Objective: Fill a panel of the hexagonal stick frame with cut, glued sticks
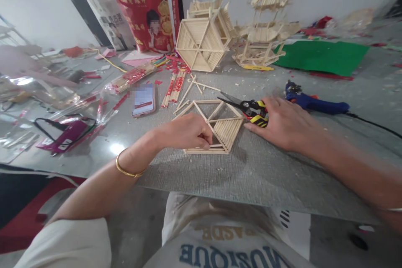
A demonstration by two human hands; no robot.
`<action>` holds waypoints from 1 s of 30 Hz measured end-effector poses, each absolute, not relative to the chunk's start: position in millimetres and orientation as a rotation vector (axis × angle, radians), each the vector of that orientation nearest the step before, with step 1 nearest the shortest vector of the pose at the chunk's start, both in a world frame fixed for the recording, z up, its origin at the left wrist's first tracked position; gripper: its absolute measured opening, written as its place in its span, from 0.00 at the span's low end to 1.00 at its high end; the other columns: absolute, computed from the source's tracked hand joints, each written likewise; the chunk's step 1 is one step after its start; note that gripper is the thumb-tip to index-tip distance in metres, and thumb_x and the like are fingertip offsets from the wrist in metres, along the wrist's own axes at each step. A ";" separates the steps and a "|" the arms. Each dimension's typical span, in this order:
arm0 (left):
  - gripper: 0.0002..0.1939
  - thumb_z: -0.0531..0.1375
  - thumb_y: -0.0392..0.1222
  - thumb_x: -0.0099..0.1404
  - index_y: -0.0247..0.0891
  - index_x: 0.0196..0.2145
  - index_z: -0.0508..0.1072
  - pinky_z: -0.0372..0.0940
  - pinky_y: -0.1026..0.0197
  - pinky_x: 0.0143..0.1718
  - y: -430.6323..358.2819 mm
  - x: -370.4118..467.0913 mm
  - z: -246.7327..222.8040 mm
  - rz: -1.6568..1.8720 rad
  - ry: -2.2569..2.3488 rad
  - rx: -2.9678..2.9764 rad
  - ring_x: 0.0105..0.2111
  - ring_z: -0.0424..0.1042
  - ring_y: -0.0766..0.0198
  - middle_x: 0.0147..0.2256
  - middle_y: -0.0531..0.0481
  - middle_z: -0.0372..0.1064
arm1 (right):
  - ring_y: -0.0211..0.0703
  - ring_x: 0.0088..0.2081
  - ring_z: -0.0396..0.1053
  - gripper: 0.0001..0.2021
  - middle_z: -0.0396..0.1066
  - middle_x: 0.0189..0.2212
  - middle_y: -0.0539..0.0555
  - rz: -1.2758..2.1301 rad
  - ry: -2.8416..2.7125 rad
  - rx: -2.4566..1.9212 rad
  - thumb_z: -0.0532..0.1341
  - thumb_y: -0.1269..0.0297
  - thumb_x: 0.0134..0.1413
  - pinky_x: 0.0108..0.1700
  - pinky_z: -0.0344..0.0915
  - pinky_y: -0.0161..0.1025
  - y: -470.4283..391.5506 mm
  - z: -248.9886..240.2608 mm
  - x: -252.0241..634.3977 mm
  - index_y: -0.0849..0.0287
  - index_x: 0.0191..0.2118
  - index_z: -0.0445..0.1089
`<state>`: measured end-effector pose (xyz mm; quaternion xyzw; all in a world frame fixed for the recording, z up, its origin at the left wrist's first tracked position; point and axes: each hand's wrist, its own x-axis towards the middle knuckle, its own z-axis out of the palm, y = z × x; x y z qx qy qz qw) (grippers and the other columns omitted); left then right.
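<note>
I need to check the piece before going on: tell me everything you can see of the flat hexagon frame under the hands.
The hexagon frame lies flat on the grey table, built of pale wooden sticks: six rim sides and spokes meeting at the middle. Two wedges are filled with sticks; the rest are open. The left hand presses its near edge; the right hand, on the cutters, sits beside it.

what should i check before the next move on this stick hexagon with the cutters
1. Left hand steadying the hexagon frame: ok, it rests on the frame's near edge.
2. Right hand on the cutters: ok, laid on the handles.
3. Cutter blades clear of the left fingers: ok, tips point away over the far side.
4. Frame flat on the mat: ok.
5. Glue set: cannot tell.
</note>
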<state>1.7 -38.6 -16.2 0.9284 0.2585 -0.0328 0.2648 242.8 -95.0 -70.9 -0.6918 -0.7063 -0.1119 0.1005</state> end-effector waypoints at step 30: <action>0.07 0.58 0.37 0.56 0.36 0.28 0.76 0.53 0.68 0.27 -34.9 4.3 -16.2 -0.201 0.688 2.495 0.21 0.63 0.73 0.21 0.57 0.68 | 0.60 0.40 0.66 0.30 0.68 0.38 0.66 -0.308 -2.126 -1.973 0.54 0.41 0.49 0.38 0.59 0.50 -96.0 -71.6 244.2 0.64 0.46 0.62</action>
